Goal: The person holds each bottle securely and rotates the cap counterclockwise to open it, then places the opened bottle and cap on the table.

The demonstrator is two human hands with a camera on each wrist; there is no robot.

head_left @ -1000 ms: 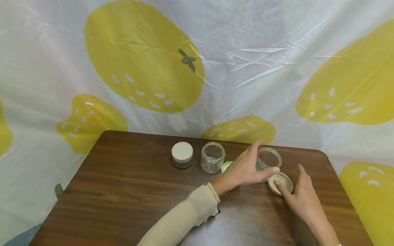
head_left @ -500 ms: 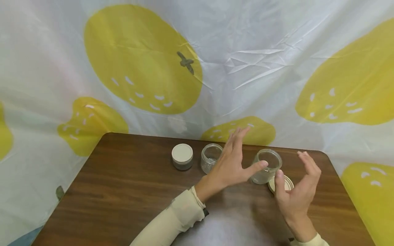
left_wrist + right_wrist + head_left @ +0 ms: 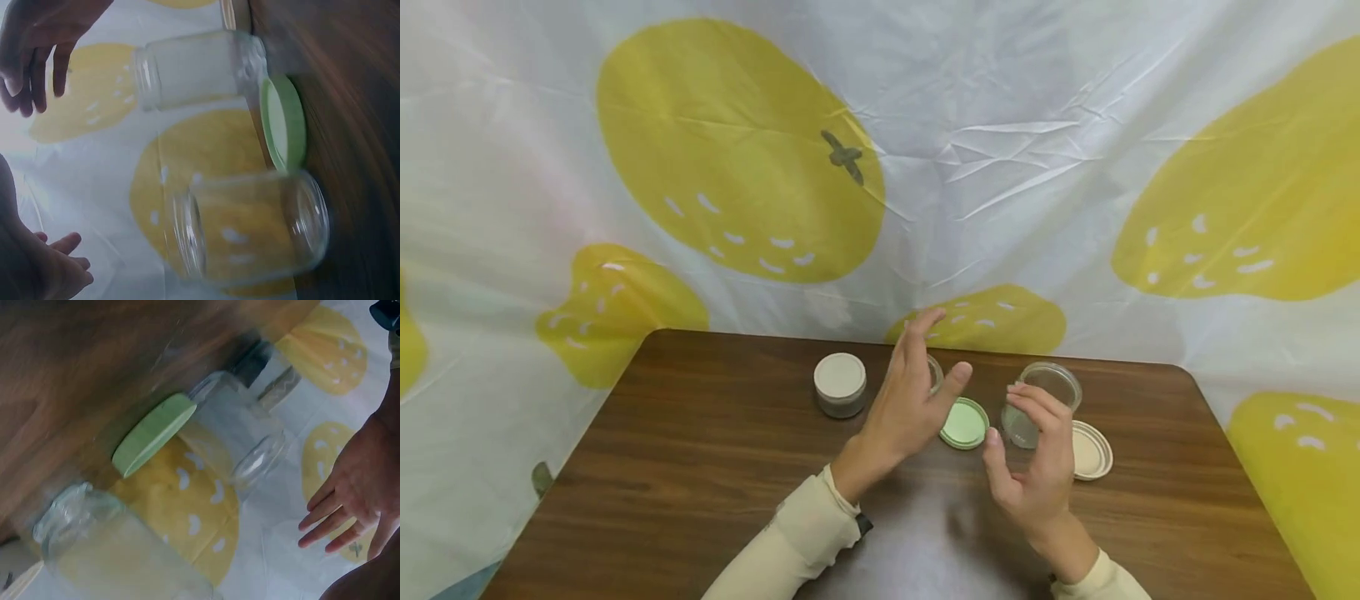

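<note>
Both hands are up over the table, holding nothing. My left hand (image 3: pixel 901 396) has straight, spread fingers and partly hides a lidless glass jar (image 3: pixel 935 375). My right hand (image 3: pixel 1037 467), fingers bent a little, overlaps the second lidless glass jar (image 3: pixel 1060 383). A green lid (image 3: pixel 964 423) lies between the two jars. By the right jar lies a beige lid (image 3: pixel 1092 450), inner side up. In the left wrist view the green lid (image 3: pixel 284 123) sits between the upright jars, with the right hand (image 3: pixel 44 50) at the top left. The right wrist view shows the left hand's palm (image 3: pixel 356 487).
A jar with dark contents and a white lid (image 3: pixel 839 379) stands left of the glass jars. All of it is on a brown wooden table (image 3: pixel 700 450), toward the back edge. A white cloth with a yellow fruit print (image 3: pixel 1000 208) hangs behind.
Both hands have moved left, the right one from beside the beige lid to in front of the right jar. The green lid has come into full view. Jars and lids stay put.
</note>
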